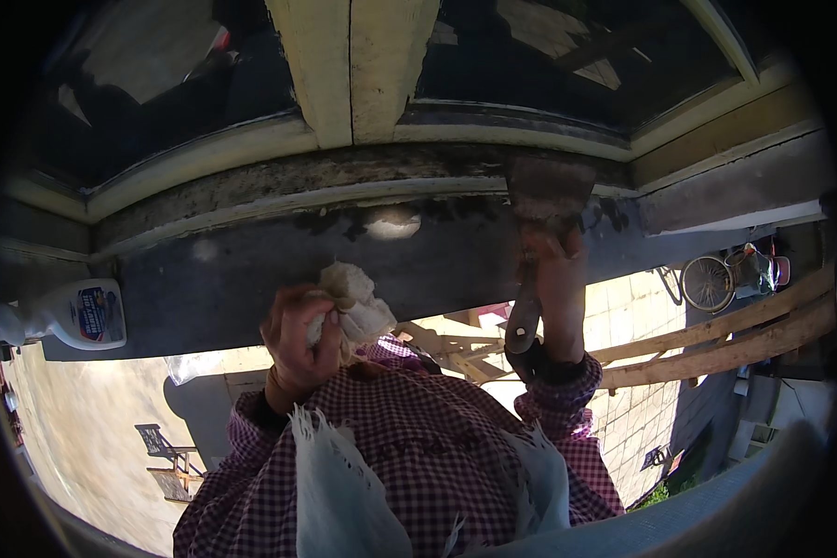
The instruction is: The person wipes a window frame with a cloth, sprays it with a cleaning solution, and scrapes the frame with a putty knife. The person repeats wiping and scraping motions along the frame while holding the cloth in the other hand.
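My left hand [300,338] is closed around a crumpled off-white cloth [356,303], held over the near edge of the dark window sill [251,279]. On the right, my right hand [554,265] grips a wide-bladed scraper [549,188] by its dark handle. The blade lies over the lower rail of the wooden window frame [418,164], whose paint is worn and darkened; whether it touches the wood I cannot tell. A pale patch [393,224] shows on the sill between the hands, with dark wet-looking marks beside it.
A white spray bottle [87,314] with a printed label lies at the sill's left end. Window panes [530,63] rise beyond the frame. Below are wooden beams [725,349], a bicycle wheel [706,284] and a folding chair [171,460] on the ground.
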A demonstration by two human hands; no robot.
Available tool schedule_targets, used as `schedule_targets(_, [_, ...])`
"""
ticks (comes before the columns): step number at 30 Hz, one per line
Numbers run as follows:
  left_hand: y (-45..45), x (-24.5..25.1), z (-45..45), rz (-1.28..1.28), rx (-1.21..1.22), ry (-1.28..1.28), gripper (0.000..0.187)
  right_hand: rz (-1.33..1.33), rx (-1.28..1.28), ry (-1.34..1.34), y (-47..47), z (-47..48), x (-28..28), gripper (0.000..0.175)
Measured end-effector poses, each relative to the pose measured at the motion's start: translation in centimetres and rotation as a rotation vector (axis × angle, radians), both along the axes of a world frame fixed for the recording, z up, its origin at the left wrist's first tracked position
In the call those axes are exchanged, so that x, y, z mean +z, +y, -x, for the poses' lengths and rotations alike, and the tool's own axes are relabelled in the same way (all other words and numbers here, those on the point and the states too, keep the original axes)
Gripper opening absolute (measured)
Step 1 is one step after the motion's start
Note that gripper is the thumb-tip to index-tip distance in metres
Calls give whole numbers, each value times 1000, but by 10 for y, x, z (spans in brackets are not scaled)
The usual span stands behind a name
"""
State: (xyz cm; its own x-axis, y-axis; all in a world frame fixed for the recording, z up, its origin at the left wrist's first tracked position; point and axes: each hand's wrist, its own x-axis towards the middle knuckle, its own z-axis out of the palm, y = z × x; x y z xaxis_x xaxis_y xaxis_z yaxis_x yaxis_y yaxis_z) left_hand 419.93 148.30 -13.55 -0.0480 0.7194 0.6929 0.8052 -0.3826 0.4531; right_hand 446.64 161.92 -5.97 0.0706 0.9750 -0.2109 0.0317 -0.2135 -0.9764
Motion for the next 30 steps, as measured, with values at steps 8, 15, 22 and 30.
schedule_targets(8, [3,-2,-1,-32,-18,-18,23,24,261,140,-13,47,3,10])
schedule_targets(15, [1,1,-1,2,-27,-128,23,-1,523,54,-14,96,0,12])
schedule_targets(22, [2,1,0,-4,-43,-72,23,-222,265,-67,4,66,-30,10])
schedule_targets(30, [0,-2,0,25,-46,-59,22,-232,-36,-164,34,-51,-25,25])
